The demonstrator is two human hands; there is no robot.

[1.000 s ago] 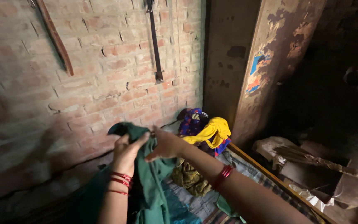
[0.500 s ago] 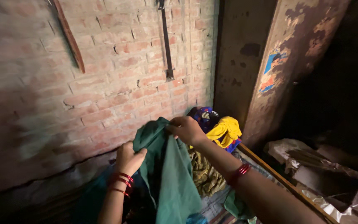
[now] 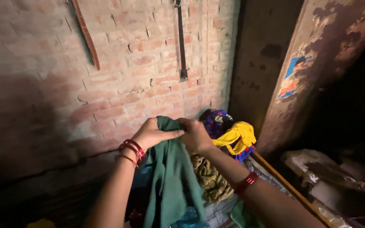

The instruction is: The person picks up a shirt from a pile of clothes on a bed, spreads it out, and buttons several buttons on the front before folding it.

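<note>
A dark green cloth [image 3: 172, 177] hangs in front of me, held up by its top edge. My left hand [image 3: 151, 134], with red bangles on the wrist, pinches that edge from the left. My right hand [image 3: 196, 135] grips the same edge just beside it, the two hands almost touching. The cloth drapes down between my forearms. Behind my right hand lies a pile of clothes: an olive-brown garment [image 3: 210, 179], a yellow one [image 3: 236, 136] and a blue patterned one [image 3: 216, 121].
A bare brick wall [image 3: 106, 76] stands close ahead, with a dark metal strip [image 3: 181, 42] and a curved brown piece [image 3: 85, 36] hanging on it. A worn door [image 3: 317, 71] with a torn sticker is at right. A wooden bed edge [image 3: 292, 190] and crumpled bags [image 3: 317, 173] lie lower right.
My left hand rose from lower on the cloth to its top edge and met my right hand. The cloth, spread between the hands before, now hangs gathered from one spot.
</note>
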